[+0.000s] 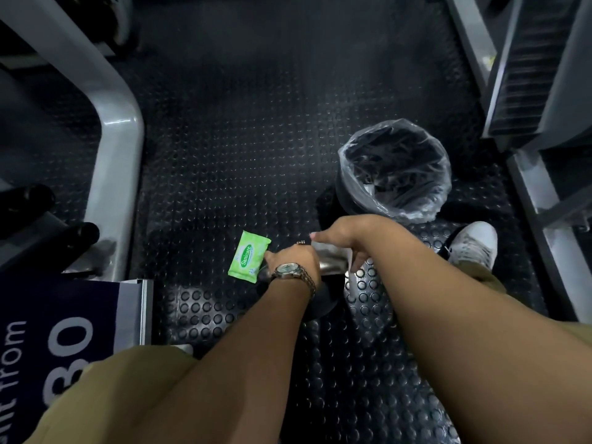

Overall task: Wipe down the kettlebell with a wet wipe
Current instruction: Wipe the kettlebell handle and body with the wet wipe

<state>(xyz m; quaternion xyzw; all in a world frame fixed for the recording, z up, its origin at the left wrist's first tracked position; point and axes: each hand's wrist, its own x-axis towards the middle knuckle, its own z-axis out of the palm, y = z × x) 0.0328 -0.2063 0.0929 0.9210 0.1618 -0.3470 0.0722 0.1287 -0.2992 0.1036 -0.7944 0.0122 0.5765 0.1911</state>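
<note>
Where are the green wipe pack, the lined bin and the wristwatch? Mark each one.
green wipe pack [249, 257]: head view, on the middle of its printed face.
lined bin [345, 169]: head view, on the left rim of its plastic liner.
wristwatch [286, 269]: head view, on its dial.

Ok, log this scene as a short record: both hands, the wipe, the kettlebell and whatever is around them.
left hand: on top of the kettlebell, watch on the wrist; fingers hidden
right hand: holds the wipe against the kettlebell's top
kettlebell: dark, on the floor, mostly hidden under the hands
wipes pack: green, flat on the floor, just left of the left hand
bin: clear liner, beyond the right hand
shoe: white, right of the hands
</note>
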